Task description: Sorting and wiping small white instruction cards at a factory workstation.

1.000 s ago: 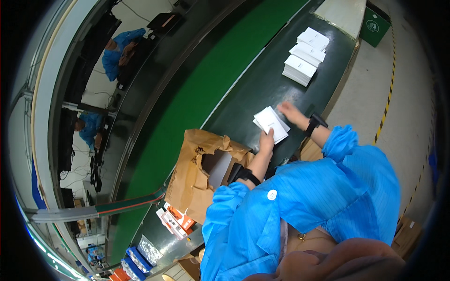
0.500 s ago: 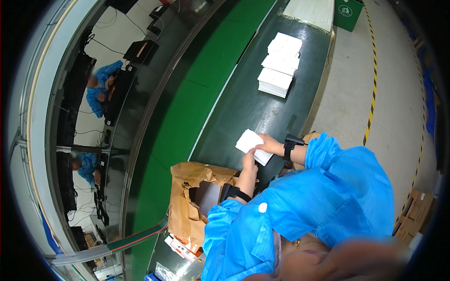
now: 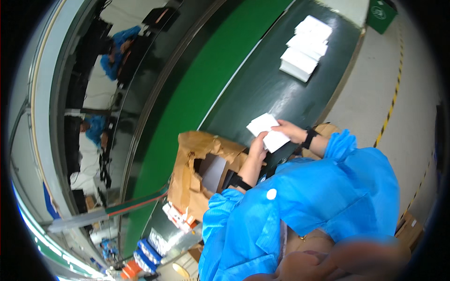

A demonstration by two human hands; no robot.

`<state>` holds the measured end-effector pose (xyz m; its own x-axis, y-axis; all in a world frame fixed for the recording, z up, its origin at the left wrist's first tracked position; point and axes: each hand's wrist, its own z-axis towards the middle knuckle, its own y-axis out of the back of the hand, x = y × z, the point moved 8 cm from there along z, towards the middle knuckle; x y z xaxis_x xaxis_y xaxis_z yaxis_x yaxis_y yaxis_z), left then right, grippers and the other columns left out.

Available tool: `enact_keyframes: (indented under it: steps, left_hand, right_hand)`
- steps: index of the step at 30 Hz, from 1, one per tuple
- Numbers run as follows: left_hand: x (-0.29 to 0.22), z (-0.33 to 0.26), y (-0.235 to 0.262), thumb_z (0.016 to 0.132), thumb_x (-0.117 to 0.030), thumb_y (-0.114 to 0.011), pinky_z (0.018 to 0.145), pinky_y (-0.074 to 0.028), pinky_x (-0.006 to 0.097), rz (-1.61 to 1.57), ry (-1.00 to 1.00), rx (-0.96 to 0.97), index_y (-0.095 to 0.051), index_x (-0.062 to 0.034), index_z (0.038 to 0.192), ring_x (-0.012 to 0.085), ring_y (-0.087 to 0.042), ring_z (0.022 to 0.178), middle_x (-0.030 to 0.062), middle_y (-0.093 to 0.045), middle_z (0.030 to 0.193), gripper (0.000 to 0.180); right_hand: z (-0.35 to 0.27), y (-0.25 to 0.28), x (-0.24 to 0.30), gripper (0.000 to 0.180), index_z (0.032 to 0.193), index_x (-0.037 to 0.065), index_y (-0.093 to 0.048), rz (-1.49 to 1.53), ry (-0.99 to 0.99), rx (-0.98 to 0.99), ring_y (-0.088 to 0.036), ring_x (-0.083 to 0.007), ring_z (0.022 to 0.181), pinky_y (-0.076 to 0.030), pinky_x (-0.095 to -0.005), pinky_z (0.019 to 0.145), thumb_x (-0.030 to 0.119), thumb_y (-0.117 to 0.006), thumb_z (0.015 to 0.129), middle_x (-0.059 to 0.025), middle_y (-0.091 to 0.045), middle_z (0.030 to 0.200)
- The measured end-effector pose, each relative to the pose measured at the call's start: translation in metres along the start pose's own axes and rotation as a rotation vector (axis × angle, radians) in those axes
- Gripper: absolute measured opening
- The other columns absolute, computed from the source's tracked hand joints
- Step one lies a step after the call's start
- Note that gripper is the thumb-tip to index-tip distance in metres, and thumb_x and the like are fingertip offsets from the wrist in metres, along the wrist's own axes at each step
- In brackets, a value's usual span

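Both my hands are closed on a small stack of white paper sheets (image 3: 263, 123), which look folded or like thin booklets and are slightly fanned out. My left hand (image 3: 257, 147) grips the near left edge, with its thumb on top. My right hand (image 3: 291, 131) grips the right side. The sheets are over the dark green worktop (image 3: 255, 96); whether they touch it I cannot tell. Beyond them, on the same worktop, several piles of similar white papers (image 3: 298, 64) stand in a row. Black bands circle both my wrists.
A torn brown paper bag (image 3: 185, 175) stands left of my left forearm. Beyond the worktop's left edge runs a bright green strip (image 3: 187, 89). Small boxes (image 3: 178, 216) lie below the bag. A green bin (image 3: 380, 18) stands far right. Two people in blue work across the left side.
My view has swung, so the worktop and piles sit further right and higher in it. Both hands still hold the sheets, now turned a little and fanned slightly differently.
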<state>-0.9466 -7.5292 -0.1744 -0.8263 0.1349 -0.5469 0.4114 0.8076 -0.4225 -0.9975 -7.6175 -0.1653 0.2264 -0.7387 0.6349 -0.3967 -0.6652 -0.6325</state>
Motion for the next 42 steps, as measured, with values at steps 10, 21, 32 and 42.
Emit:
enact_keyframes:
  steps: [10, 21, 32, 42]
  left_hand:
    - [-0.065, -0.103, -0.012, 0.078, -0.008, -0.046, 0.086, -0.04, 0.034, 0.109, -0.385, -0.018, -0.037, 0.0056, 0.115, 0.0243, -0.049, 0.1, 0.0157, -0.049, 0.109, 0.04]
    - [-0.055, -0.184, 0.068, 0.088, -0.022, -0.043, 0.089, -0.036, 0.032, -0.005, -0.595, -0.275, -0.025, 0.0006, 0.125, 0.0215, -0.044, 0.106, 0.0131, -0.041, 0.118, 0.046]
    - [-0.047, -0.204, 0.106, 0.087, -0.017, -0.045, 0.085, -0.039, 0.032, -0.119, -0.531, -0.313, -0.028, 0.0043, 0.122, 0.0215, -0.046, 0.102, 0.015, -0.044, 0.114, 0.044]
    - [-0.069, -0.172, 0.045, 0.085, -0.016, -0.047, 0.085, -0.038, 0.031, 0.269, -0.725, -0.231, -0.032, 0.005, 0.117, 0.0214, -0.045, 0.1, 0.0163, -0.042, 0.111, 0.041]
  right_hand:
    - [-0.026, -0.077, 0.042, 0.068, 0.128, -0.001, -0.02, -0.199, 0.32, -0.022, -0.036, -0.0223, 0.115, -0.031, -0.0318, 0.095, 0.009, -0.06, 0.075, -0.0158, -0.035, 0.124]
    - [-0.05, -0.197, 0.007, 0.067, 0.13, -0.002, -0.016, -0.694, 0.474, 0.296, -0.035, -0.0276, 0.116, -0.03, -0.0348, 0.095, 0.012, -0.055, 0.077, -0.0205, -0.033, 0.125]
    - [-0.03, -0.222, -0.042, 0.069, 0.132, 0.001, -0.011, -0.641, 0.164, 0.409, -0.028, -0.0226, 0.12, -0.026, -0.0327, 0.098, 0.008, -0.055, 0.078, -0.0167, -0.027, 0.131]
    - [-0.041, -0.165, 0.009, 0.057, 0.122, -0.004, -0.034, -0.392, 0.118, 0.236, -0.047, -0.0199, 0.104, -0.04, -0.0308, 0.086, 0.017, -0.062, 0.076, -0.0156, -0.047, 0.115]
